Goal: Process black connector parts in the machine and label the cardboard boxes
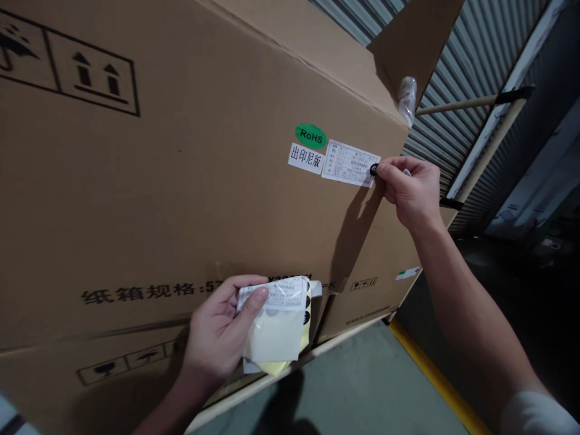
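My right hand pinches a small round black sticker with a number on it, at the right end of a white printed label on a large cardboard box. Left of that label, the box carries a green oval RoHS sticker and a white label with Chinese characters. Lower down, my left hand is closed round a stack of sticker sheets, thumb on top. Black round stickers show along the stack's right edge, with a printed label uppermost.
An upright cardboard flap and a piece of clear plastic wrap are at the box's upper right corner. Behind stand a corrugated metal wall and a metal frame. A yellow line crosses the grey floor.
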### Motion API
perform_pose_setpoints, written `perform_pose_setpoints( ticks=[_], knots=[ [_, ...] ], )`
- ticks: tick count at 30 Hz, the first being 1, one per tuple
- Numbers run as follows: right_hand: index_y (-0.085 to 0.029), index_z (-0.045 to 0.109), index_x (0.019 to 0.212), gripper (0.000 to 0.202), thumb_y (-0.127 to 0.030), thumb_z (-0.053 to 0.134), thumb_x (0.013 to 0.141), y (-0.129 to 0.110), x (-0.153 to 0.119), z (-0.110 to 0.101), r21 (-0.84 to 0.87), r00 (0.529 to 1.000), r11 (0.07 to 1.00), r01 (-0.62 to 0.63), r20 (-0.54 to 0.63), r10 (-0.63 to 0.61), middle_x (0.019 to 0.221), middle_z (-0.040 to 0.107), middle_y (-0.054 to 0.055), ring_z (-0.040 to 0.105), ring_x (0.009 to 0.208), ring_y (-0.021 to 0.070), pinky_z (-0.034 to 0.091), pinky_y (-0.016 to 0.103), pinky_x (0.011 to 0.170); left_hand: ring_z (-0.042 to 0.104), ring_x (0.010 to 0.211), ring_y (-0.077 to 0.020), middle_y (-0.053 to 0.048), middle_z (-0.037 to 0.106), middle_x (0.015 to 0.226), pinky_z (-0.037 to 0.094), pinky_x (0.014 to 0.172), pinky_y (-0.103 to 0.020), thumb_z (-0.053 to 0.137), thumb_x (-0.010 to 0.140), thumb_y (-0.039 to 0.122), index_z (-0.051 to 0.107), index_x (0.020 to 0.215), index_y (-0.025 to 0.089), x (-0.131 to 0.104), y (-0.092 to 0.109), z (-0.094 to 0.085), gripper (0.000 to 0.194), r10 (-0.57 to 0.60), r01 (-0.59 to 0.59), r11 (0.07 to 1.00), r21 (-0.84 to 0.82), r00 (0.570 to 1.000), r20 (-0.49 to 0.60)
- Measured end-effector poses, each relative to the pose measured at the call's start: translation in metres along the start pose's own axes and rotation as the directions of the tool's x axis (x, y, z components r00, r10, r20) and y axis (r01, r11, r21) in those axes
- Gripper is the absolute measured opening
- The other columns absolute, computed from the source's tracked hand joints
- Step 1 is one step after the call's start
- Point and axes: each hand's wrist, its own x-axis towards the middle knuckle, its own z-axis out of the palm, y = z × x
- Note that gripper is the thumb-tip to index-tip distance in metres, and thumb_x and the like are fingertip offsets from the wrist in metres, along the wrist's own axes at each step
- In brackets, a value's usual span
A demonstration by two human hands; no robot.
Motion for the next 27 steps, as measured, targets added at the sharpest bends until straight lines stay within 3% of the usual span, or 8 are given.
perform_pose_setpoints(
  ticks=[7,15,20,23,27],
  knots=[
    [-0.02,0.067,0.078,0.022,-0.04,0.075,0.084,0.004,0.001,0.001,-0.092,0.99,0.986,0.139,0.015,-0.139,0.065,0.055,0.0,0.05,0.056,0.0104,0.039,0.026,0.049,0.069,0.064,-0.0204,-0.007,0.075,0.078,0.054,0.052,-0.025,0.079,0.073,0.067,0.068,0.094,0.019,0.002,-0.002,0.001,0.053,-0.008,0.008,1.0,-0.003,1.0,0.003],
    [-0.02,0.068,0.074,0.017,-0.033,0.076,0.08,-0.001,-0.004,0.005,-0.144,0.986,0.981,0.132,-0.082,-0.145,0.06,0.051,-0.001,0.04,0.053,0.0078,0.03,0.024,0.048,0.069,0.064,-0.0204,-0.007,0.074,0.077,0.054,0.053,-0.026,0.08,0.073,0.066,0.068,0.095,0.019,0.001,-0.002,0.002,0.053,-0.025,0.025,1.0,-0.01,1.0,0.003],
    [-0.02,0.069,0.075,0.01,-0.025,0.076,0.079,-0.003,-0.01,0.012,-0.275,0.966,0.945,0.175,-0.138,-0.219,0.06,0.047,-0.003,0.034,0.053,0.0079,0.025,0.025,0.049,0.07,0.065,-0.0209,-0.007,0.075,0.078,0.054,0.053,-0.025,0.079,0.074,0.067,0.068,0.095,0.019,0.0,-0.001,0.001,0.053,-0.007,0.007,1.0,-0.003,1.0,0.018],
    [-0.02,0.066,0.078,0.012,-0.027,0.076,0.082,0.006,-0.005,0.005,-0.32,0.954,0.921,0.222,-0.123,-0.273,0.061,0.044,-0.003,0.036,0.055,0.0092,0.029,0.026,0.051,0.07,0.064,-0.0206,-0.006,0.074,0.077,0.053,0.052,-0.024,0.078,0.074,0.067,0.068,0.095,0.019,0.0,0.001,0.0,0.054,0.001,-0.001,1.0,0.016,1.0,0.011],
    [-0.023,0.057,0.085,0.027,-0.044,0.075,0.086,0.019,-0.002,-0.017,-0.245,0.958,0.93,0.273,-0.015,-0.285,0.066,0.041,-0.005,0.036,0.055,0.0099,0.033,0.026,0.051,0.07,0.065,-0.0208,-0.006,0.074,0.078,0.054,0.053,-0.025,0.079,0.074,0.067,0.068,0.096,0.019,0.0,0.004,-0.003,0.054,0.002,-0.002,1.0,0.001,1.0,0.002]
  ],
)
